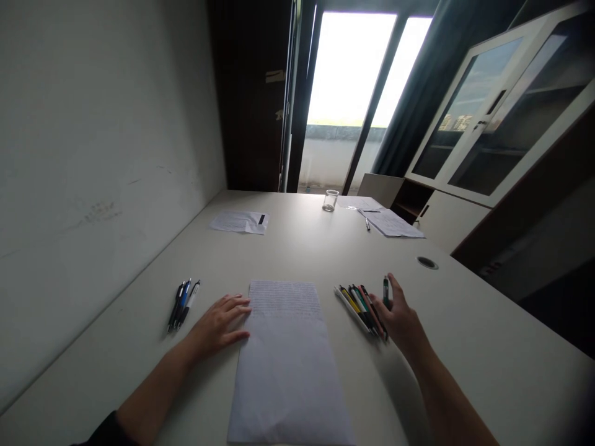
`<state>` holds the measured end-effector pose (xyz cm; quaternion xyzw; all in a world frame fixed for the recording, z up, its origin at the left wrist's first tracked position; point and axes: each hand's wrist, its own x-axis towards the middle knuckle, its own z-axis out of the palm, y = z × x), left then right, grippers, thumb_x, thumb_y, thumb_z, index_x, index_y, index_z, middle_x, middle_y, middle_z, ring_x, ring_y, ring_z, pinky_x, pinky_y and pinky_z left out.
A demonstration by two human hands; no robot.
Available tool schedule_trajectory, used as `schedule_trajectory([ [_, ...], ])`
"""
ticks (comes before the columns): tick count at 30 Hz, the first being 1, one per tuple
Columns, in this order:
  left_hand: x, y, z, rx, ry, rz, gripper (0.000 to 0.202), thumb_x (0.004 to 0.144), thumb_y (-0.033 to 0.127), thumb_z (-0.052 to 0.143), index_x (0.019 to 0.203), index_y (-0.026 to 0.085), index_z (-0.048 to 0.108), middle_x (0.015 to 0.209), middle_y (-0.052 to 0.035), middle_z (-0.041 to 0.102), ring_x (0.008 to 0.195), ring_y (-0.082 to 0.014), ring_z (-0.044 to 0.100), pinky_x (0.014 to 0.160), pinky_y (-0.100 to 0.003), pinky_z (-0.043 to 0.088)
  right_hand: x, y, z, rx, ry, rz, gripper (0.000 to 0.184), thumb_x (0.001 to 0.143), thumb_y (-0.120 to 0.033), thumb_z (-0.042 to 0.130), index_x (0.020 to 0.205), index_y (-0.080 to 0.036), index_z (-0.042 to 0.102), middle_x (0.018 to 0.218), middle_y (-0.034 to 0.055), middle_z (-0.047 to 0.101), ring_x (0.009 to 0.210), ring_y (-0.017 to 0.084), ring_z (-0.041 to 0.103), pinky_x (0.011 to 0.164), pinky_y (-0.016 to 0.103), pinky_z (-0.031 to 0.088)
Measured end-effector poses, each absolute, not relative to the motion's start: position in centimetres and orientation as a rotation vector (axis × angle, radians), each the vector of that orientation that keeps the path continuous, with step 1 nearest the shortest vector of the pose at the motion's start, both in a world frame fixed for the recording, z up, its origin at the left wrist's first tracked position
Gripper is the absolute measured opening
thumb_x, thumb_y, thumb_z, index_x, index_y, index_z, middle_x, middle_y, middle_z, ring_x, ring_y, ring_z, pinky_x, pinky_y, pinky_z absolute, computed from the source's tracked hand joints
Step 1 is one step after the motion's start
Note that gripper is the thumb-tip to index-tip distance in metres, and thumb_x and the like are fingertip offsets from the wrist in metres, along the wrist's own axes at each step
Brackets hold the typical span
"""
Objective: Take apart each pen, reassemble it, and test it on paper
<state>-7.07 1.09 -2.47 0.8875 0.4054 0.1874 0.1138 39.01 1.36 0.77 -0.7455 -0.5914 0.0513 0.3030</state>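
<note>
A tall sheet of paper point(288, 371) lies in front of me, with lines of handwriting across its top part. My left hand point(220, 325) rests flat with fingers spread, its fingertips at the paper's left edge. Between thumb and fingers, my right hand point(398, 313) grips a dark green pen point(385, 290) held roughly upright. Just left of that hand lies a row of several pens point(357, 306), white, yellow, green and red among them. Further left, beyond my left hand, a small group of pens point(182, 305) in black, blue and white lies on the table.
At the far end of the white table point(297, 248) stands a clear glass point(330, 200). Papers point(390, 222) with a pen point(367, 223) lie at the back right, another sheet point(239, 222) at the back left. A round cable hole point(427, 262) is on the right. A wall point(116, 155) borders the left side.
</note>
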Motion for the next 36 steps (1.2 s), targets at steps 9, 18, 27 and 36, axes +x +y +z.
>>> schedule_trajectory([
  [9,-6.6,0.5,-1.9,2.618,1.214,0.574,0.039,0.092,0.04,0.06,0.129,0.028,0.059,0.138,-0.0071,0.057,0.133,-0.0268,0.046,0.113,-0.051,0.034,40.5,2.6,-1.7,-2.034,-1.699,-0.019,0.057,0.092,-0.051,0.043,0.136,-0.016,0.051,0.082,0.0099,0.072,0.074,0.029,0.071,0.063,0.031,0.047],
  [18,-6.6,0.5,-1.9,2.616,1.227,0.578,0.038,0.092,0.04,0.06,0.128,0.029,0.059,0.137,-0.0062,0.058,0.132,-0.0256,0.047,0.112,-0.049,0.037,40.4,2.8,-1.7,-2.011,-1.802,0.031,0.052,0.091,-0.041,0.047,0.136,-0.016,0.05,0.071,0.003,0.067,0.064,0.023,0.067,0.06,0.03,0.046],
  [27,-6.8,0.7,-1.9,2.604,1.229,0.532,0.04,0.092,0.041,0.059,0.13,0.029,0.058,0.139,-0.0062,0.056,0.133,-0.0261,0.045,0.112,-0.05,0.036,42.0,3.0,-1.8,-1.923,-1.788,-0.107,0.042,0.092,-0.044,0.045,0.113,-0.015,0.066,0.077,0.0061,0.066,0.071,0.023,0.064,0.073,0.033,0.047],
  [36,-6.7,0.7,-1.7,2.611,1.196,0.584,0.042,0.09,0.04,0.062,0.131,0.029,0.058,0.138,-0.0072,0.057,0.132,-0.0272,0.046,0.112,-0.049,0.036,39.9,2.6,-3.1,-2.133,-1.869,-0.019,0.075,0.087,-0.066,0.043,0.145,-0.019,0.04,0.115,0.0165,0.06,0.108,0.035,0.054,0.092,0.046,0.041],
])
